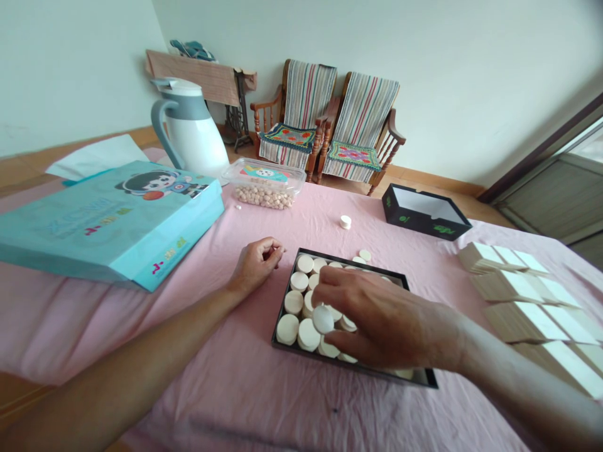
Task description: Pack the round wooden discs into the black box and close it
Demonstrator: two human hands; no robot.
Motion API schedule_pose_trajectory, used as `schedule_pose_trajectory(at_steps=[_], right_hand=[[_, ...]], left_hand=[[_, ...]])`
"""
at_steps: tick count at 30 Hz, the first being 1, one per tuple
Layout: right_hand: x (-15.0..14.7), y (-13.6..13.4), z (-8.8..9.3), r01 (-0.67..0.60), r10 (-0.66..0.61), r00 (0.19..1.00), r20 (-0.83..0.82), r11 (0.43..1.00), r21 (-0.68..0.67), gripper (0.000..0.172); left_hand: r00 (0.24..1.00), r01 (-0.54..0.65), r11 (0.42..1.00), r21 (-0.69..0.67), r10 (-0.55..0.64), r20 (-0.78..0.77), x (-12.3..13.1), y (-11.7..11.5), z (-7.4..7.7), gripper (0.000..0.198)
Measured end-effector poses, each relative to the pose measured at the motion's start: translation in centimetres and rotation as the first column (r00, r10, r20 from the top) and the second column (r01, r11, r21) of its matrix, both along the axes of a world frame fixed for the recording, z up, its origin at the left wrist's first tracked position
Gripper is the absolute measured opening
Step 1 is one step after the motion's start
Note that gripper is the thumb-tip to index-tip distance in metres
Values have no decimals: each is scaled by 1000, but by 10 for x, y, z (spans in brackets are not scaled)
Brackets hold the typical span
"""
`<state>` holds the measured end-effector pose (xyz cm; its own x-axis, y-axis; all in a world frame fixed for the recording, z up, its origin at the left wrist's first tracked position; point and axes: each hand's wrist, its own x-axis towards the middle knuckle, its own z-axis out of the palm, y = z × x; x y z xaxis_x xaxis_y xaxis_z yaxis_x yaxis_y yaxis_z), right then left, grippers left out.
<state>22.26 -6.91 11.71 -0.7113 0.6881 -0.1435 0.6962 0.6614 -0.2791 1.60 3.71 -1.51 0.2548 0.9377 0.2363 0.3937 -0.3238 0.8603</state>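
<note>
Right hand [377, 307] pinches disc [323, 319] over black tray [431, 378]; left hand [255, 265] beside.

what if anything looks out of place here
A few pale discs lie on the pink cloth beyond the black tray, odd since most sit inside it. A tiny pale piece also lies outside the clear tub.

Walls: pale green, meeting in a corner at upper left; back wall [461, 81] fills the top.
Skirting [438, 178]: tan band along the wall base.
Armchairs: two of turned wood, upper centre, left one [269, 106] beside right one [396, 130], both with striped covers [309, 94] and crocheted seat mats [354, 155].
Stand [240, 113]: dark ironwork legs, pinkish drape [193, 78], upper left.
Doorway: dark frame [532, 164], right edge.
Light: soft, daylight-like, brightest at far right.
</note>
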Motion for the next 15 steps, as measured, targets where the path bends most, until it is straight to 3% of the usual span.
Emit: schedule_pose_trajectory(at_steps=[6,15], right_hand=[[28,-23,-10,121,-124,985,118,992,37,17],[27,-25,-6,156,-150,958,242,988,-6,11]], left_hand=[[1000,-14,1000,-5,14,-2,2,0,2,22],[1000,-17,1000,-4,17,-11,2,-1,3,22]])
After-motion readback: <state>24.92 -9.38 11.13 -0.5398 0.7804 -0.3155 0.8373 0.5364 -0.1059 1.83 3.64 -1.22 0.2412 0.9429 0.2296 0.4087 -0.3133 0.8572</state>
